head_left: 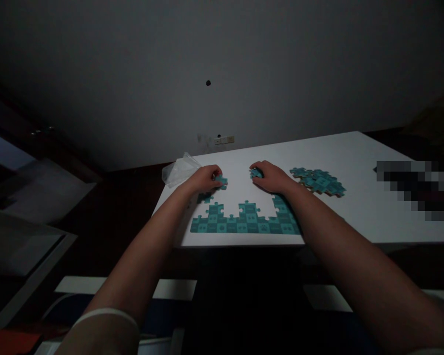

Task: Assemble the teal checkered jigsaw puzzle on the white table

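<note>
My left hand (pixel 206 178) is closed on a teal puzzle piece (pixel 221 181) over the far left part of the table. To its right, my right hand (pixel 268 176) grips another teal puzzle piece (pixel 256 173) between thumb and fingers. Nearer to me lies a partly joined teal checkered puzzle (pixel 244 224), with a ragged upper edge and a straight lower edge along the table front. My right forearm covers part of its right side. A heap of loose teal puzzle pieces (pixel 318 181) lies right of my right hand.
The white table (pixel 366 207) stands by a grey wall with a socket plate (pixel 224 140). A clear plastic bag (pixel 179 170) lies at the table's far left corner. A pixelated dark patch covers the table's right end. Pale bench-like surfaces (pixel 173 288) show below the table.
</note>
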### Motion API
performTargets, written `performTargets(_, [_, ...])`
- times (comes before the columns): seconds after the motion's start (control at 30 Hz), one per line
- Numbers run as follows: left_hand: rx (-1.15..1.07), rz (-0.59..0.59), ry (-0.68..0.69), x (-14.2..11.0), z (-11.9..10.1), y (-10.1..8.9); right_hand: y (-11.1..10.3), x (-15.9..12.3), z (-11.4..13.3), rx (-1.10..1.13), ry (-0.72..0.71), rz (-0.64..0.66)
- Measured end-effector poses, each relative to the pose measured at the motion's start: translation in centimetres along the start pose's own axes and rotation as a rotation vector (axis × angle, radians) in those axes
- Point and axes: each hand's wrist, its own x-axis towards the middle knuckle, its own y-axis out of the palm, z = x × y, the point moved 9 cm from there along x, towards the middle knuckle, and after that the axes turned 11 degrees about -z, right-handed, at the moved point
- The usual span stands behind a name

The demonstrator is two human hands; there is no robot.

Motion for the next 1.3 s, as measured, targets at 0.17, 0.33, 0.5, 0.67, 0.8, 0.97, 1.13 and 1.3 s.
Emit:
performTargets(0.17, [-0.424,0.081,-0.247,-4.4,2.2,-2.4,0.1,-0.1,-0.3,-0.01,0.014,-0.028])
performTargets(0.33, [-0.46,0.231,-0.379,-9.6,3.1,-4.0,0.2,0.0,-0.7,0.007,0.008,-0.047])
performTargets(0.5, [-0.422,0.242,-0.41,-11.3,3.1,-3.8,0.3,0.0,-0.8,-0.003,0.011,-0.034])
performTargets(0.67, [-0.376,0.248,-0.421,-11.4,3.3,-3.0,0.3,0.1,-0.9,0.008,0.026,-0.042])
performTargets(0.8, [-0.335,0.27,-0.367,-11.3,3.0,-2.5,0.4,0.1,-1.0,0.015,0.012,-0.038])
performTargets(0.97, [-0.247,0.266,-0.339,-11.2,3.3,-1.9,0.4,0.1,-1.2,0.023,-0.004,-0.051])
performTargets(1.13, [-0.092,0.249,-0.292,-10.5,3.1,-2.3,0.5,0.2,-1.3,0.014,0.008,-0.048])
performTargets(1.3, [0.117,0.076,-0.053,-12.1,-1.0,-3.7,0.3,0.1,-1.1,0.005,0.021,-0.05])
